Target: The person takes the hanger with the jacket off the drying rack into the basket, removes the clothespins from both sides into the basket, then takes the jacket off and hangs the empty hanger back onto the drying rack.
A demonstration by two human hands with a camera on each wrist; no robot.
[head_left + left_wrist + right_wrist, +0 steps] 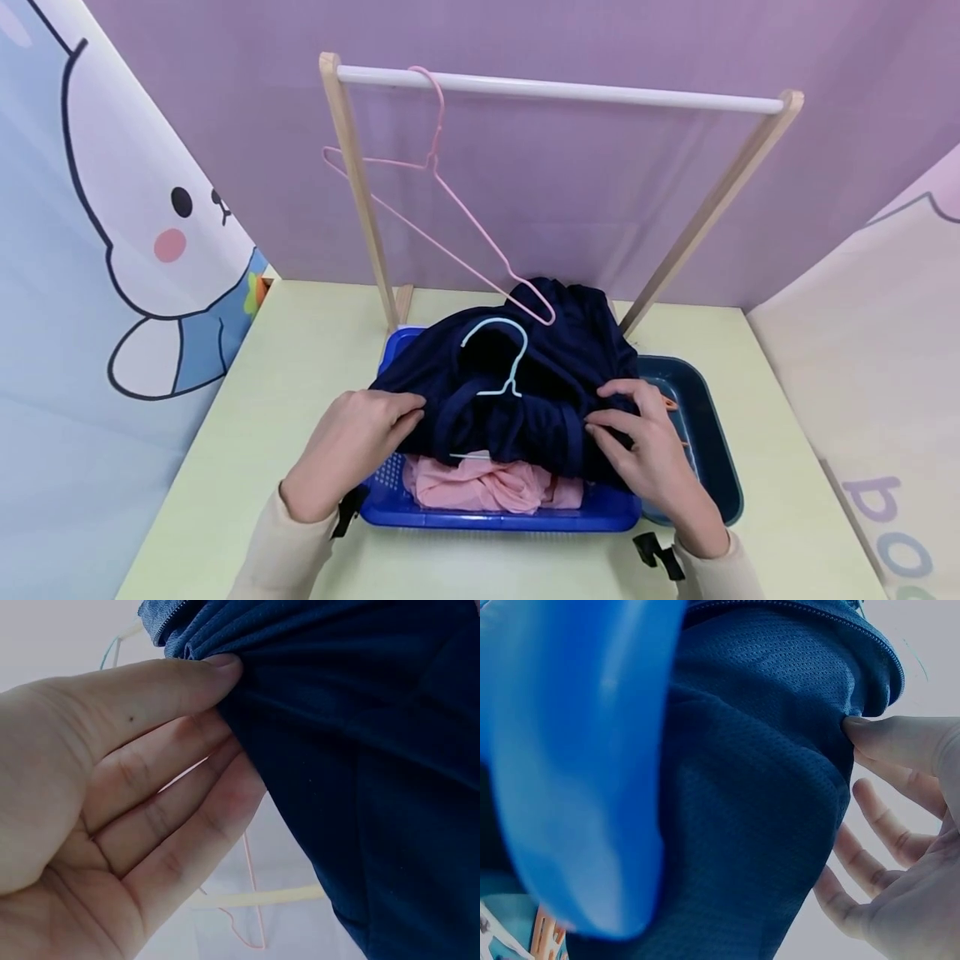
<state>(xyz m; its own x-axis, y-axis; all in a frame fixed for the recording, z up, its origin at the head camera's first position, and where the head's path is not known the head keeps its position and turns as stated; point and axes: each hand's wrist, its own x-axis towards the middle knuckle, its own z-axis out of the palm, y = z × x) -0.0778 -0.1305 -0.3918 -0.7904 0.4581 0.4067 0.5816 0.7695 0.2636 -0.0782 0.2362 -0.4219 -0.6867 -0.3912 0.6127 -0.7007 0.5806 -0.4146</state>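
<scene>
A navy zip jacket [570,358] lies bunched over a blue basket [502,522], with a light blue hanger [525,335] in it; the hook stands up out of the cloth. On the jacket's left side my left hand [348,442] pinches the fabric. In the left wrist view, that hand's thumb [221,671] presses the gathered cloth against the fingers behind. My right hand [648,442] pinches the right side between thumb and index finger, its other fingers spread. Close to that grip, the right wrist view shows the zipper edge [889,656]. Most of the hanger's body is hidden by cloth.
Behind the basket stands a rack with a white bar [562,87] and wooden legs [712,208]. A pink hanger [480,228] hangs from the bar at left. Pink cloth [495,487] lies in the basket. A dark green tray [723,458] with orange items sits at right.
</scene>
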